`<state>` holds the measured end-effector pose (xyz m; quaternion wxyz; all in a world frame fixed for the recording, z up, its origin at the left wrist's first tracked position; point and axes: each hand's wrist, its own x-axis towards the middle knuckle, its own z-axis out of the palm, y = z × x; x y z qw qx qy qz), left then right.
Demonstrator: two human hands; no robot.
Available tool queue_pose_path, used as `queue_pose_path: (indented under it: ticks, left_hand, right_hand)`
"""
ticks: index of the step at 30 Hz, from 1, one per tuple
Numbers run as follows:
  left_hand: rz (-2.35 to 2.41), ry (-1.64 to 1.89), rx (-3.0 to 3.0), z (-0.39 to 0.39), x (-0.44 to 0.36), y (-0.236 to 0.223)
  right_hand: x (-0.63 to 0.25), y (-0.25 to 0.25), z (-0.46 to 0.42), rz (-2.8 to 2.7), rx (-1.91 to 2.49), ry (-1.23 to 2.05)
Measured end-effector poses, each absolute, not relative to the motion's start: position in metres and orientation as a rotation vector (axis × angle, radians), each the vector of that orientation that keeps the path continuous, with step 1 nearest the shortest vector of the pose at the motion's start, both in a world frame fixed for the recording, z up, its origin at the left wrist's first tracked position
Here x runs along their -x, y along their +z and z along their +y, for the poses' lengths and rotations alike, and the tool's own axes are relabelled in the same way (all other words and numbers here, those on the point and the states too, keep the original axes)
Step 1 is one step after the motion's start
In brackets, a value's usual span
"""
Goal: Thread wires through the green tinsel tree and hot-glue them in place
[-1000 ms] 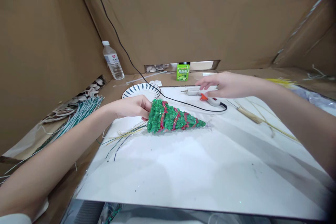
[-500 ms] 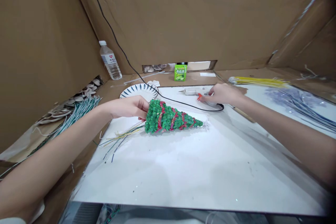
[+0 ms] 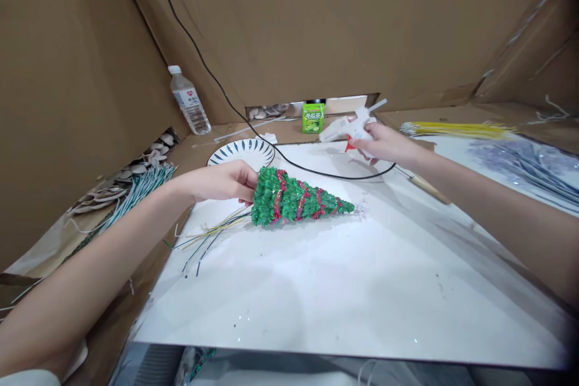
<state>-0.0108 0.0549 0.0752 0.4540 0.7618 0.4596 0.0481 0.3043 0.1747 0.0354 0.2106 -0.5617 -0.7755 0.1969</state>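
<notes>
A green sequinned cone-shaped tree with red bands (image 3: 296, 200) lies on its side on the white board (image 3: 344, 289), tip pointing right. My left hand (image 3: 221, 181) is closed on its wide base, where thin wire stems (image 3: 208, 238) stick out to the lower left. My right hand (image 3: 384, 143) grips a white glue gun (image 3: 348, 126) with an orange trigger, held above the board's far edge, nozzle pointing left. Its black cord (image 3: 316, 170) trails over the board and up the back wall.
A blue-patterned plate (image 3: 242, 152), a water bottle (image 3: 189, 101) and a green drink carton (image 3: 313, 117) stand at the back. Bundles of white-green stems (image 3: 136, 193) lie left, yellow stems (image 3: 456, 129) and bluish stems (image 3: 525, 166) right. A wooden-handled tool (image 3: 425, 187) lies on the board. Cardboard walls surround everything.
My right hand closed on the glue gun lying on the board and lifted it up toward the back. My left hand stayed on the tree's base.
</notes>
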Motion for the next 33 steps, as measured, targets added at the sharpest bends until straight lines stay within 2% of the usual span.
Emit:
queue_pose_path:
  ticks: [3, 6, 8, 11, 18, 33]
  left_hand:
    - [1.148, 0.115, -1.887, 0.054, 0.009, 0.077]
    - [1.147, 0.108, -1.892, 0.053, 0.008, 0.078]
    - [1.149, 0.102, -1.886, 0.052, 0.008, 0.078]
    - [1.170, 0.106, -1.869, 0.053, 0.009, 0.077]
    - [1.194, 0.101, -1.796, 0.053, 0.011, 0.076]
    - [1.196, 0.121, -1.769, 0.053, 0.008, 0.076]
  right_hand:
    - [-0.301, 0.052, 0.161, -1.919, 1.202, 0.922]
    - [-0.298, 0.068, 0.135, -1.820, 0.985, 1.056]
    - [-0.295, 0.074, 0.114, -1.847, 1.076, 0.940]
    - [-0.290, 0.072, 0.084, -1.902, 1.251, 0.577]
    - [-0.282, 0.050, 0.055, -2.104, 1.036, -0.204]
    - [-0.278, 0.027, 0.053, -2.189, 1.080, -0.405]
